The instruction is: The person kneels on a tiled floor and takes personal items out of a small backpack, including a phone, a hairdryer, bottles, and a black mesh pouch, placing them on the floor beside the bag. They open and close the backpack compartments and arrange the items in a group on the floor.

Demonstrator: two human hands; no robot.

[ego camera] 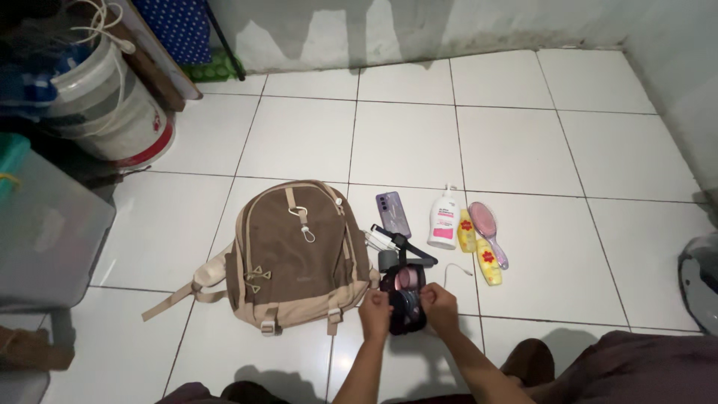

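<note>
We kneel on the tiled floor (404, 142), left hand (375, 313) and right hand (440, 307) each closed on a side of the open dark pouch (405, 299), just right of the brown backpack (295, 254), phone (393, 212), lotion bottle (443, 219), pink hairbrush (488, 228) beyond.

Dim, soft shadows, wide-angle edge distortion

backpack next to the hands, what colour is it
Brown with tan trim and straps, seen in the head view.
</note>
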